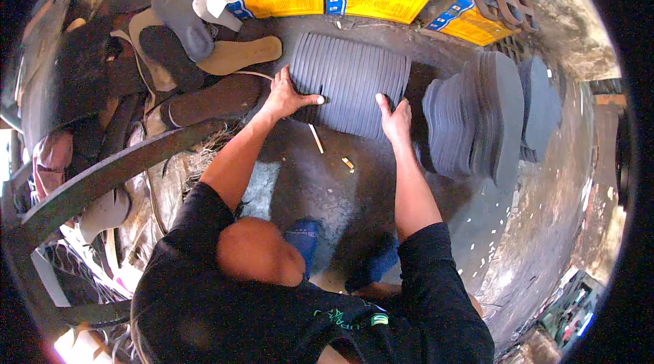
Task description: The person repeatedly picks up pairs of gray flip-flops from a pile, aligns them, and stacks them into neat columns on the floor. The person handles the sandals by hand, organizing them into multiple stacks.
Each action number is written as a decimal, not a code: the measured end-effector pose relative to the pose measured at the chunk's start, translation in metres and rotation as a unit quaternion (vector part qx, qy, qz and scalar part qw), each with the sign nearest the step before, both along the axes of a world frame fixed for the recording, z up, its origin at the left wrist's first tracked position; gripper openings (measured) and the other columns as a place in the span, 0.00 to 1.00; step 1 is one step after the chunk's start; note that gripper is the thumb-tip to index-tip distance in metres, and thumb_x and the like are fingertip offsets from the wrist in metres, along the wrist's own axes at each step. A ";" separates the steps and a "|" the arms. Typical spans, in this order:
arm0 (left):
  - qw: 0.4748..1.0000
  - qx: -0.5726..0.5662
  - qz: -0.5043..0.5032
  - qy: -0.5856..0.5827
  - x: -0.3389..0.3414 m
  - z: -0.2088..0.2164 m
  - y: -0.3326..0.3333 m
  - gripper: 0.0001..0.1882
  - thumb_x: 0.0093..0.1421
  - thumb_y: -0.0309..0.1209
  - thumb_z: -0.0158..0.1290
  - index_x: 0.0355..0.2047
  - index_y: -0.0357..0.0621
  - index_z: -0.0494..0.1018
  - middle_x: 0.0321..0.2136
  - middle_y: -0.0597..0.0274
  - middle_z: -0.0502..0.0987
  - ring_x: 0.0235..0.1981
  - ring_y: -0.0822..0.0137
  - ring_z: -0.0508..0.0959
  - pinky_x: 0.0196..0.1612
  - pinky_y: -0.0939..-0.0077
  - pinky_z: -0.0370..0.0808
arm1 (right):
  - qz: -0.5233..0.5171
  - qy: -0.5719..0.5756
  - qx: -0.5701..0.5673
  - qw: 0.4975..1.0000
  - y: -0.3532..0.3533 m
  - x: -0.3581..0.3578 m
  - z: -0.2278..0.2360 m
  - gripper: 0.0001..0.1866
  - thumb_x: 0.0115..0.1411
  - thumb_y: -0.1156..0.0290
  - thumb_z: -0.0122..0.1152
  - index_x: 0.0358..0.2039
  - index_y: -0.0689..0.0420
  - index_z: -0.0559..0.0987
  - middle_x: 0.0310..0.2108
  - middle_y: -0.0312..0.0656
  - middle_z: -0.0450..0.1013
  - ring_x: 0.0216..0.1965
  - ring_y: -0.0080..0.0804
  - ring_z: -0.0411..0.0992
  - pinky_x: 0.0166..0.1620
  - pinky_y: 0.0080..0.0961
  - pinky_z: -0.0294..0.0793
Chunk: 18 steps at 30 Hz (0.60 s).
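A row of grey shoe soles [351, 74], pressed together and standing on edge, lies on the floor in front of me. My left hand [286, 97] grips its left end, the thumb laid over the near side and the fingers round the outer face. At the near right part of the row, my right hand [396, 121] holds on with its thumb up against the soles and its fingers partly hidden. Beside it, on the right, stands a second packed row of grey soles [470, 122], its foot-shaped end face showing. Behind that is a smaller bundle of soles [543, 108].
Yellow and blue boxes [388, 0] line the back, dark straps hanging over them. Loose insoles [242, 55] and scraps are heaped at left, beside a dark curved bar [112, 170]. A thin white stick [316, 138] and a small orange-white piece [348, 163] lie on the floor.
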<state>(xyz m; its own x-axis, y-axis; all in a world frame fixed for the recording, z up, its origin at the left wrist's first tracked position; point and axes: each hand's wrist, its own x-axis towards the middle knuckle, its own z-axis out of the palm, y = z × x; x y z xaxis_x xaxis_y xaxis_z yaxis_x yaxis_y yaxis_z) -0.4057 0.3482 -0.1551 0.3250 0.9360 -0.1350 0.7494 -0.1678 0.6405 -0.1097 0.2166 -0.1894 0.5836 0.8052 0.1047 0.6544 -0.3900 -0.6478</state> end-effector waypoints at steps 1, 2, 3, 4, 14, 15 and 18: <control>1.000 -0.015 0.007 0.012 -0.001 -0.003 0.000 0.82 0.29 0.70 0.74 0.71 0.26 0.48 0.65 0.29 0.60 0.70 0.36 0.59 0.72 0.48 0.60 | 0.003 0.005 0.006 1.000 0.000 -0.001 0.001 0.47 0.56 0.26 0.60 0.37 0.70 0.73 0.38 0.69 0.74 0.43 0.70 0.73 0.48 0.56 0.72; 1.000 -0.011 -0.003 0.002 -0.003 -0.007 0.004 0.81 0.30 0.70 0.74 0.71 0.26 0.48 0.65 0.29 0.61 0.69 0.36 0.60 0.71 0.49 0.60 | 0.005 0.010 0.012 1.000 0.000 -0.001 0.001 0.48 0.56 0.26 0.60 0.37 0.71 0.73 0.38 0.69 0.74 0.44 0.70 0.73 0.48 0.56 0.71; 1.000 -0.008 -0.013 -0.008 -0.006 -0.009 0.010 0.80 0.31 0.70 0.74 0.71 0.26 0.49 0.65 0.29 0.61 0.69 0.36 0.60 0.71 0.49 0.61 | 0.006 0.016 -0.010 1.000 0.001 -0.001 0.002 0.50 0.56 0.25 0.59 0.40 0.72 0.73 0.41 0.70 0.73 0.46 0.70 0.72 0.51 0.56 0.71; 0.999 -0.007 -0.023 -0.022 -0.008 -0.013 0.013 0.80 0.32 0.70 0.73 0.70 0.25 0.49 0.64 0.28 0.61 0.69 0.36 0.61 0.71 0.49 0.62 | -0.001 0.009 0.001 1.000 0.001 0.002 -0.007 0.51 0.56 0.25 0.60 0.44 0.72 0.73 0.44 0.70 0.73 0.49 0.70 0.71 0.53 0.56 0.70; 0.997 -0.037 -0.017 -0.063 -0.014 -0.024 0.021 0.69 0.46 0.66 0.70 0.70 0.23 0.53 0.64 0.27 0.65 0.68 0.40 0.65 0.70 0.56 0.65 | -0.047 0.398 -0.009 0.916 -0.017 0.015 0.030 0.34 0.75 0.45 0.48 0.66 0.62 0.72 0.64 0.49 0.72 0.65 0.37 0.68 0.67 0.32 0.62; 0.995 -0.047 -0.015 -0.081 -0.014 -0.025 0.021 0.69 0.46 0.66 0.70 0.70 0.23 0.52 0.64 0.28 0.65 0.68 0.41 0.65 0.70 0.57 0.65 | -0.037 0.344 -0.008 0.938 -0.019 0.018 0.027 0.33 0.75 0.46 0.48 0.64 0.62 0.72 0.61 0.52 0.74 0.63 0.40 0.70 0.65 0.34 0.65; 0.989 -0.071 -0.012 -0.127 -0.015 -0.030 0.018 0.69 0.46 0.65 0.71 0.70 0.24 0.51 0.65 0.29 0.65 0.68 0.43 0.66 0.69 0.58 0.65 | -0.034 0.172 -0.012 0.984 -0.020 0.014 0.033 0.29 0.75 0.50 0.48 0.60 0.64 0.75 0.53 0.57 0.77 0.55 0.51 0.76 0.59 0.41 0.71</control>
